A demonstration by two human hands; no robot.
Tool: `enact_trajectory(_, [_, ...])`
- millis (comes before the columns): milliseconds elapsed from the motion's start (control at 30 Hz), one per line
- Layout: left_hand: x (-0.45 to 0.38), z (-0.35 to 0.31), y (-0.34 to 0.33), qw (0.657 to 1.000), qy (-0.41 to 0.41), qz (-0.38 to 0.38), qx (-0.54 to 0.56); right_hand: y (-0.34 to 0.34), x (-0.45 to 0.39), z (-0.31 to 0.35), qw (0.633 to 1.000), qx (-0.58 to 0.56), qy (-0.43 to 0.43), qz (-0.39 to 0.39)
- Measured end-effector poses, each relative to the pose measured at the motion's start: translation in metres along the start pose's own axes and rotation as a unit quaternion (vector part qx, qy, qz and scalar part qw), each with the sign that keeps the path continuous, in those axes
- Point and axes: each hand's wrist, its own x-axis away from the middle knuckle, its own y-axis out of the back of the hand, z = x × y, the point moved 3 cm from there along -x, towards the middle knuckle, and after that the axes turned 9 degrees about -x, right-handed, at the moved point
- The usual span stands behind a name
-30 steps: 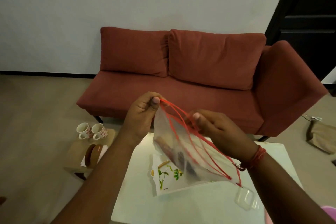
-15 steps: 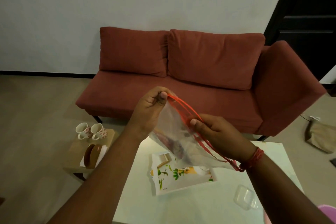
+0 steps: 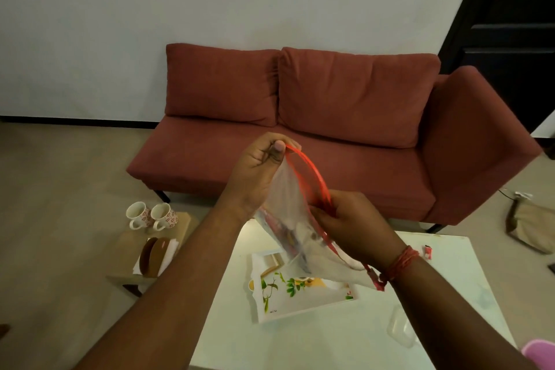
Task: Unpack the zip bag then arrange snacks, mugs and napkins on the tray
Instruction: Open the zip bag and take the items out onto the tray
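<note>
Red sofa behind white desk (image 3: 345, 342) | zip bag (image 3: 289, 219) aloft over tray (image 3: 300, 303) | left hand (image 3: 258, 171) pinches top corner, right hand (image 3: 351, 225) pinches zip rim | limp, slick film, light; likely best held by stiff rim.

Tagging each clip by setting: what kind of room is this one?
Most likely a home living room: a red sofa against the wall, a low white table before it, and floral mugs on a small stool.
</note>
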Motion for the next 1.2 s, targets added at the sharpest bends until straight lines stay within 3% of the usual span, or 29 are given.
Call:
enact_trajectory(100, [0.002,0.001,-0.004,0.998,0.052,-0.027,-0.038,0.000,-0.006,0.001,0.996,-0.061,-0.051,-0.030])
enact_trajectory(333, [0.049,0.013,-0.027,0.959,0.221,-0.155,-0.084,0.001,-0.014,-0.005,0.991,-0.068,-0.072,-0.093])
enact_trajectory(467, [0.070,0.022,-0.048,0.947,0.308,-0.084,0.025,-0.003,-0.015,-0.010,0.991,-0.071,-0.076,-0.087])
enact_trajectory(667, [0.057,0.020,-0.046,0.970,0.234,-0.058,-0.027,-0.009,-0.013,-0.016,0.995,-0.050,-0.083,-0.040])
enact_trajectory(833, [0.051,0.024,-0.043,0.964,0.258,-0.041,-0.044,-0.006,-0.011,-0.013,0.997,-0.028,-0.043,-0.049])
enact_trajectory(1033, [0.046,0.023,-0.043,0.965,0.257,-0.055,-0.023,-0.002,-0.009,-0.009,0.992,-0.103,-0.047,-0.049])
enact_trajectory(1200, [0.042,0.022,-0.043,0.970,0.217,-0.038,-0.099,-0.005,-0.011,-0.010,0.986,-0.143,-0.082,-0.031])
